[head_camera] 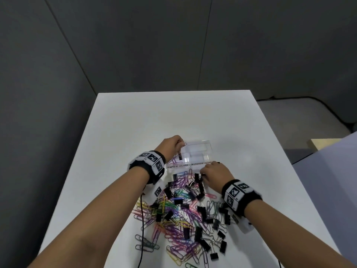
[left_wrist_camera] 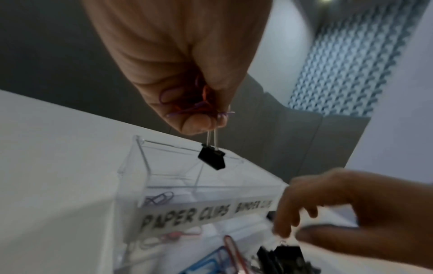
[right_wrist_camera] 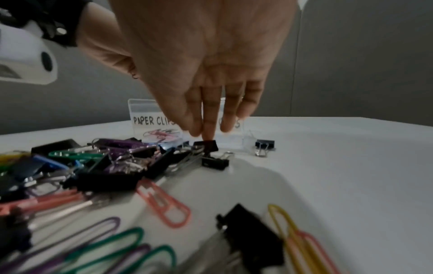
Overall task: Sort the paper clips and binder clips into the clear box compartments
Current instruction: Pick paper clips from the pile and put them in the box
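Observation:
The clear box (head_camera: 197, 141) stands mid-table, its front labelled PAPER CLIPS and BINDER CLIPS (left_wrist_camera: 185, 216). A few paper clips (left_wrist_camera: 159, 198) lie in its left compartment. My left hand (head_camera: 179, 147) hovers over the box's left end, gripping a bunch of purple and red paper clips (left_wrist_camera: 185, 98). A black binder clip (left_wrist_camera: 212, 159) dangles from its fingertips by the wire handles. My right hand (head_camera: 202, 176) reaches down into the mixed pile (head_camera: 183, 209) just in front of the box. Thumb and fingers pinch a black binder clip (right_wrist_camera: 206, 145) at the pile's far edge.
Coloured paper clips and black binder clips spread from the box's front toward the near table edge. A lone binder clip (right_wrist_camera: 264, 145) sits by the box's right front corner. A thin black cable (head_camera: 142, 219) trails over the table's left side.

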`<act>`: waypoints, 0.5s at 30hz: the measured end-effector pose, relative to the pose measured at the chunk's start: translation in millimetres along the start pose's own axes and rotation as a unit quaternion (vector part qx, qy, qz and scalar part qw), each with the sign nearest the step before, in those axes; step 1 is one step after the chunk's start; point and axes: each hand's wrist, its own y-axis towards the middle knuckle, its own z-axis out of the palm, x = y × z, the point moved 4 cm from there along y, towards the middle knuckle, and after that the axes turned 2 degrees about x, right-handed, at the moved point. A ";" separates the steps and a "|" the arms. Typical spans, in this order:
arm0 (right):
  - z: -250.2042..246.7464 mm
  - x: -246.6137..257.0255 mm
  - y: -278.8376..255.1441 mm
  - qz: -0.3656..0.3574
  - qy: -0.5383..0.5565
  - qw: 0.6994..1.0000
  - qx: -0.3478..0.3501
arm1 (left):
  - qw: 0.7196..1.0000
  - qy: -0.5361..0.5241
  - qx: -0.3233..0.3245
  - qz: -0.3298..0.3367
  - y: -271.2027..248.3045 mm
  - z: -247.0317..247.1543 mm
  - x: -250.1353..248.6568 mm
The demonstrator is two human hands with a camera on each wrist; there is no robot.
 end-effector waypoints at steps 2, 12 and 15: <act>-9.3 -0.2 -1.7 0.010 0.047 0.996 -0.070 | 0.998 -0.058 0.000 -0.005 -3.4 3.2 2.1; -28.8 32.3 7.0 0.016 0.130 0.990 -0.060 | 0.980 -0.195 0.044 -0.007 -19.5 15.1 -4.4; -25.9 25.3 0.9 0.022 0.108 0.992 -0.056 | 0.983 -0.174 0.049 -0.008 -17.8 13.9 -6.9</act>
